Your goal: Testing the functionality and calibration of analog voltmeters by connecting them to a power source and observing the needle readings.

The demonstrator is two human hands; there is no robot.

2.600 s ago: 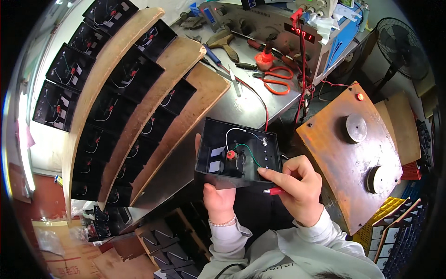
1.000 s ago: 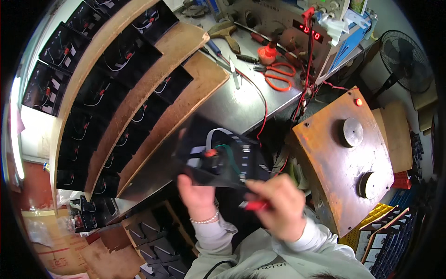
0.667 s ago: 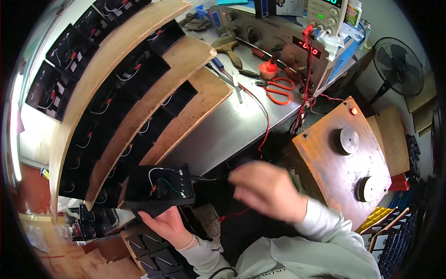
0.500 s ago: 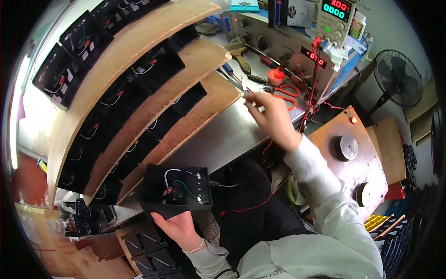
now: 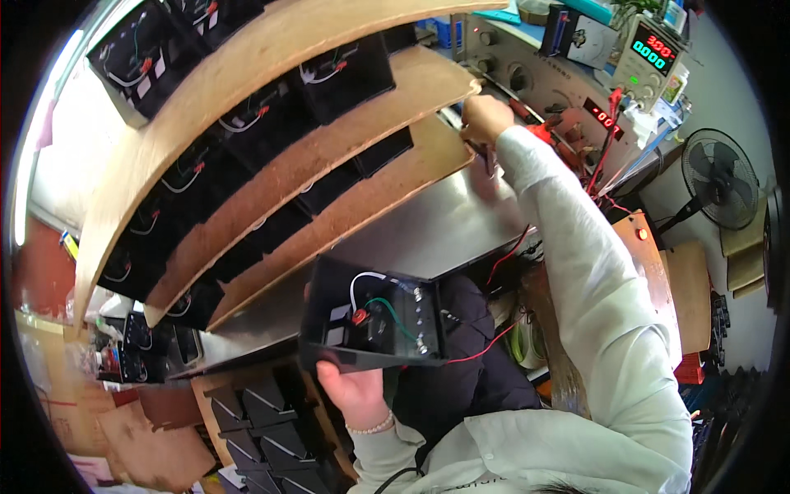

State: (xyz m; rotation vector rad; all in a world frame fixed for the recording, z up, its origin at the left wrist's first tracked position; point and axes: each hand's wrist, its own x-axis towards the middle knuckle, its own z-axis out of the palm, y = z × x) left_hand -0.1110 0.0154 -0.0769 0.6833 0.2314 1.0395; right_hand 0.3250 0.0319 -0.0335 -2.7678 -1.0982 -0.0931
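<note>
Right hand (image 5: 487, 119) shifted farther over the metal desk (image 5: 415, 226), its fingers' closure indeterminate, left hand (image 5: 356, 395) near, fingers clasping an open black box (image 5: 370, 359), white and green wires (image 5: 368, 274) inside.

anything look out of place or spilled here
A thin red lead trails loosely across the dark trousers, where it might snag; the open black box seems to hide its end. No spill is visible.

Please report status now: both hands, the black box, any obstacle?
Left hand holds black box, open side up. Right hand near wooden shelf, grip unclear. Red wire close beside box.
</note>
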